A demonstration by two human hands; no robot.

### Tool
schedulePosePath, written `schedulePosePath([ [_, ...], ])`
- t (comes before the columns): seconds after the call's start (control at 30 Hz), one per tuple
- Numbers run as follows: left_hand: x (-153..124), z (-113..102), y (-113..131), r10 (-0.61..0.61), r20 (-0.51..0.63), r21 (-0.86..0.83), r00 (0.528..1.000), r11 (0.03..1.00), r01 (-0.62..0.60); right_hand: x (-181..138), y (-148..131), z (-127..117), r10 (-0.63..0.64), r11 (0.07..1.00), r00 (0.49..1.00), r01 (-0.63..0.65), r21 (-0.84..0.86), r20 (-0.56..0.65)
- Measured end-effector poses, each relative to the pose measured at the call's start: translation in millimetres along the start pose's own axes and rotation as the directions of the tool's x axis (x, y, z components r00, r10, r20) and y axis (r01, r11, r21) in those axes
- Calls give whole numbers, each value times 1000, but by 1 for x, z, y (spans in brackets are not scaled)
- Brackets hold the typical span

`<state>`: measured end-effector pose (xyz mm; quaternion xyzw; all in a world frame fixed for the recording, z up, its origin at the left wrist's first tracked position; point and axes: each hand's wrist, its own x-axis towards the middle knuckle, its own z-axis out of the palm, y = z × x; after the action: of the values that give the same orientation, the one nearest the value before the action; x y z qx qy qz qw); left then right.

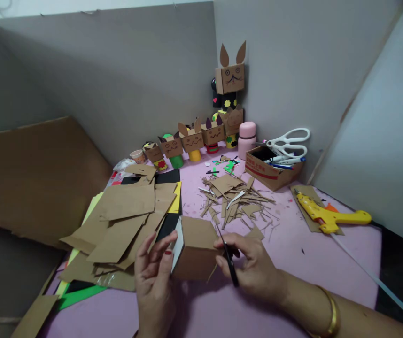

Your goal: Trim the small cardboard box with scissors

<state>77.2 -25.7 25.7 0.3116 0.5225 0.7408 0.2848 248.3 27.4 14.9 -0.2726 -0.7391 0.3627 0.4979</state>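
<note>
A small brown cardboard box (197, 256) with a whitish panel on its left side is held up over the near part of the table. My left hand (157, 272) grips it along that left side, fingers bent around the edge. At the box's right edge, my right hand (249, 263) is closed around a slim black-handled cutter (230, 265). The cutter's thin blade points up and away, close to the box's right corner. A thin strip of cardboard hangs below that corner.
Cardboard sheets (127, 202) are piled at left; cardboard scraps (233, 197) lie mid-table. A yellow glue gun (331, 217) rests at right. Behind are an open box (275, 173) holding white scissors (288, 143), a pink flask (247, 141), and several cardboard animal figures (191, 140).
</note>
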Motion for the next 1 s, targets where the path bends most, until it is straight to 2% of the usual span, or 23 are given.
schedulePosePath([
  [0.07, 4, 2, -1, -25, 46, -53, 999, 998, 27, 0, 0, -1, -79, 997, 996, 78, -28, -29],
  [0.13, 7, 3, -2, -66, 86, -121, 994, 990, 76, 0, 0, -2, -101, 994, 994, 100, -33, -46],
  [0.2, 8, 4, -2, -177, 111, -162, 978, 968, 193, 0, 0, -2, -125, 992, 991, 122, -41, -57],
  [0.27, 7, 3, -2, -311, 136, -205, 941, 920, 334, 0, 0, -1, -145, 989, 987, 143, -45, -66],
  [0.33, 5, 1, -2, -451, 179, -261, 874, 835, 484, 0, 0, -1, -164, 986, 984, 161, -47, -73],
  [0.4, 2, -2, -3, -586, 267, -305, 765, 702, 644, -1, -1, 0, -183, 982, 981, 181, -46, -68],
  [0.47, 0, -4, -5, -649, 389, -319, 654, 571, 757, -2, 0, 1, -197, 980, 979, 195, -34, -59],
  [0.5, -1, -5, -6, -643, 443, -324, 625, 536, 780, -1, 0, 1, -189, 982, 980, 188, -22, -55],
  [0.53, -1, -6, -6, -616, 473, -341, 631, 532, 775, -1, 0, 1, -159, 987, 986, 159, -10, -51],
  [0.6, 0, -7, -6, -537, 445, -408, 716, 590, 697, 1, 1, 0, -31, 999, 999, 31, 10, -41],
  [0.67, 3, -8, -3, -471, 325, -465, 820, 675, 573, 4, 1, -3, 128, 992, 992, -128, -3, -16],
  [0.73, 8, -9, 0, -418, 192, -473, 888, 753, 457, 8, 1, -6, 228, 971, 974, -226, -72, 19],
  [0.83, 13, -10, 5, -334, 84, -424, 939, 840, 337, 12, 0, -9, 292, 940, 951, -265, -216, 103],
  [1.0, 13, -13, 6, -245, 44, -392, 969, 888, 242, 13, -1, -6, 358, 915, 900, -286, -284, 247],
])
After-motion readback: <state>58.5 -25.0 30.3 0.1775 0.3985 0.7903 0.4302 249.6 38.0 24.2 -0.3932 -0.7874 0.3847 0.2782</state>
